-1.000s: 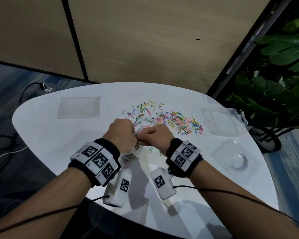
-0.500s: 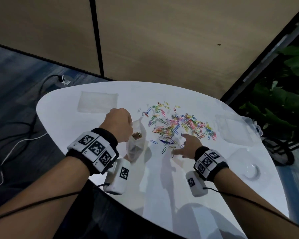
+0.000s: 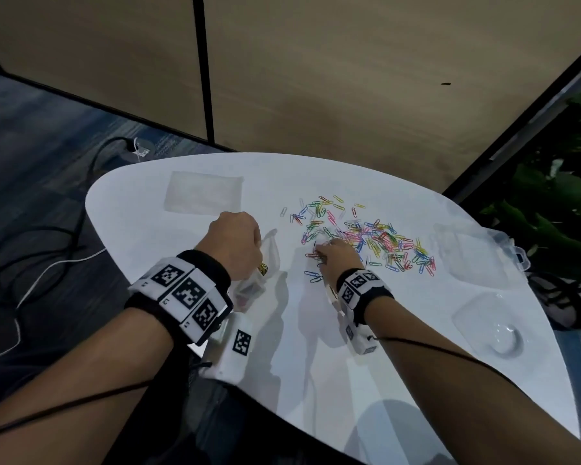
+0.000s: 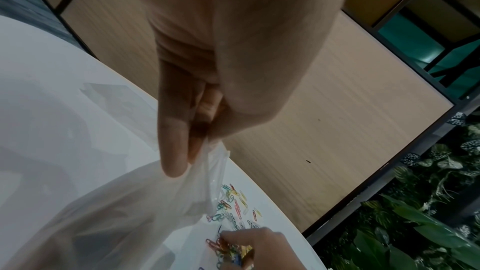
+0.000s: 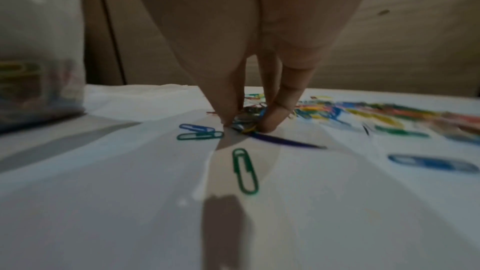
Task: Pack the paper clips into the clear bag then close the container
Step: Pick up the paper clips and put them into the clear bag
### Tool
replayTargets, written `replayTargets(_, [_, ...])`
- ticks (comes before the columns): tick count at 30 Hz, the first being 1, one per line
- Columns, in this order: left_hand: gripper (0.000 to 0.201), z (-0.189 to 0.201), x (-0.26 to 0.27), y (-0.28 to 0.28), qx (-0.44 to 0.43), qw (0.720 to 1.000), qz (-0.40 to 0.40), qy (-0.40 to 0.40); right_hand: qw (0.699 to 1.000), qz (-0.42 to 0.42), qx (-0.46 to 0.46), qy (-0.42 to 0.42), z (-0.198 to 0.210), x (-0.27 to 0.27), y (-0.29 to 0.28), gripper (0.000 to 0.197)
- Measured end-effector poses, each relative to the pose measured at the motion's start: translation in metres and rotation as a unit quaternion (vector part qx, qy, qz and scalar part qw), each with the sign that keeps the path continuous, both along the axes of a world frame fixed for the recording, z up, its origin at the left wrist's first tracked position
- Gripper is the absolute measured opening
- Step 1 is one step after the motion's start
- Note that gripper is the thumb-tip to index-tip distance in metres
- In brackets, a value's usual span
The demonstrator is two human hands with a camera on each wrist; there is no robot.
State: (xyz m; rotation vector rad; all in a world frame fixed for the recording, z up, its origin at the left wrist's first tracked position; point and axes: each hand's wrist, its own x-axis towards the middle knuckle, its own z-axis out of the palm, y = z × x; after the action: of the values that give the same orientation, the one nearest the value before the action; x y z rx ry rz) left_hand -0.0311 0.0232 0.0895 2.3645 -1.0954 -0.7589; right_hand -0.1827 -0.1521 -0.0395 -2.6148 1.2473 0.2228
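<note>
Half a second ago the right hand [image 3: 337,260] lay flat and low near the edge of the pile; now it has slid up into the paper clips [image 3: 366,239] and its fingertips [image 5: 270,122] are pinched together on a small bunch of them, pressed down on the white table [image 3: 399,380]. A second ago both hands were together at the bag, and now they are apart. The left hand [image 3: 233,245] has stayed put and holds the clear bag [image 3: 262,273] by its top edge, thumb and fingers [image 4: 174,157] squeezed on the thin plastic. The bag hangs down from that hand to the table, just left of the pile, and some clips show inside it, though the plastic is cloudy so I can't tell how many. Most of the clips, red, blue, green, yellow and pink, lie spread out in the middle of the table. A few lie alone close to the right hand: a green clip [image 5: 245,170], and a blue clip [image 5: 197,127] touching another green one. A flat clear bag [image 3: 203,194] lies at the far left of the table. The clear container [image 3: 477,253] sits at the right edge, and a clear lid [image 3: 490,325] lies nearer, apart from it.
</note>
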Motion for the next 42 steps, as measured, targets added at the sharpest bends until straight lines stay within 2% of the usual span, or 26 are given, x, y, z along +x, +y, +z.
replayTargets(2, [0.018, -0.002, -0.001, -0.003, 0.0, 1.0, -0.004, 0.001, 1.0, 0.009, -0.016, 0.008, 0.004, 0.005, 0.002, 0.025])
replayTargets(6, [0.017, -0.004, -0.003, -0.004, 0.001, 1.0, -0.011, -0.006, 0.999, -0.034, 0.015, -0.025, 0.004, 0.001, -0.001, 0.018])
replayTargets(8, [0.017, -0.003, -0.004, -0.004, 0.003, 1.0, -0.015, -0.006, 0.989, -0.092, 0.052, -0.104, 0.005, -0.009, -0.004, 0.012])
replayTargets(11, [0.017, -0.003, -0.005, -0.004, 0.005, 1.0, -0.016, -0.007, 0.943, -0.207, 0.125, -0.229, 0.012, -0.028, -0.011, 0.006])
replayTargets(13, [0.017, -0.001, -0.007, -0.005, 0.007, 1.0, -0.018, -0.008, 0.893, -0.279, 0.197, -0.292, 0.018, -0.038, -0.015, 0.005])
replayTargets(14, [0.018, 0.0, -0.009, -0.006, 0.008, 1.0, -0.02, -0.009, 0.852, -0.313, 0.243, -0.343, 0.023, -0.04, -0.015, 0.005])
replayTargets(15, [0.018, 0.002, -0.011, -0.008, 0.01, 1.0, -0.022, -0.011, 0.792, -0.34, 0.301, -0.409, 0.029, -0.042, -0.016, 0.008])
replayTargets(17, [0.019, 0.005, -0.016, -0.009, 0.011, 0.999, -0.029, -0.017, 0.659, -0.341, 0.429, -0.516, 0.047, -0.04, -0.008, 0.023])
replayTargets(18, [0.02, 0.007, -0.018, -0.01, 0.011, 0.999, -0.033, -0.018, 0.613, -0.325, 0.482, -0.535, 0.057, -0.038, -0.001, 0.026])
replayTargets(19, [0.021, 0.008, -0.021, -0.011, 0.011, 0.999, -0.037, -0.017, 0.589, -0.298, 0.527, -0.536, 0.07, -0.033, 0.011, 0.025])
replayTargets(20, [0.021, 0.009, -0.022, -0.012, 0.009, 0.999, -0.038, -0.013, 0.58, -0.266, 0.562, -0.526, 0.078, -0.029, 0.021, 0.022])
replayTargets(22, [0.019, 0.01, -0.025, -0.014, 0.001, 0.999, -0.036, -0.008, 0.589, -0.223, 0.597, -0.497, 0.088, -0.02, 0.045, 0.018])
replayTargets(23, [0.017, 0.009, -0.025, -0.015, -0.005, 0.999, -0.033, -0.009, 0.611, -0.22, 0.588, -0.483, 0.086, -0.014, 0.054, 0.017])
replayTargets(27, [0.012, 0.008, -0.028, -0.015, -0.02, 0.999, -0.029, -0.005, 0.739, -0.215, 0.439, -0.463, 0.072, 0.007, 0.08, 0.003])
replayTargets(29, [0.012, 0.007, -0.028, -0.015, -0.023, 0.999, -0.026, -0.008, 0.794, -0.189, 0.374, -0.44, 0.068, 0.012, 0.084, 0.01])
replayTargets(31, [0.012, 0.008, -0.027, -0.015, -0.024, 0.999, -0.025, -0.008, 0.838, -0.166, 0.319, -0.409, 0.069, 0.015, 0.085, 0.013])
replayTargets(33, [0.013, 0.008, -0.025, -0.014, -0.023, 0.999, -0.026, -0.008, 0.863, -0.138, 0.278, -0.399, 0.073, 0.015, 0.084, 0.009])
replayTargets(35, [0.014, 0.009, -0.025, -0.014, -0.022, 0.999, -0.028, -0.007, 0.904, -0.062, 0.233, -0.353, 0.079, 0.013, 0.081, 0.012])
replayTargets(37, [0.016, 0.009, -0.025, -0.013, -0.021, 0.999, -0.029, -0.005, 0.944, 0.029, 0.196, -0.263, 0.084, 0.011, 0.078, 0.021])
replayTargets(39, [0.017, 0.009, -0.025, -0.011, -0.022, 0.999, -0.026, -0.007, 0.946, 0.063, 0.22, -0.228, 0.086, 0.008, 0.074, 0.026])
replayTargets(40, [0.017, 0.01, -0.024, -0.01, -0.024, 0.999, -0.022, -0.007, 0.933, 0.048, 0.251, -0.252, 0.086, 0.006, 0.071, 0.026])
replayTargets(42, [0.017, 0.01, -0.021, -0.006, -0.028, 0.999, -0.015, -0.002, 0.87, -0.035, 0.332, -0.363, 0.09, -0.002, 0.065, 0.022])
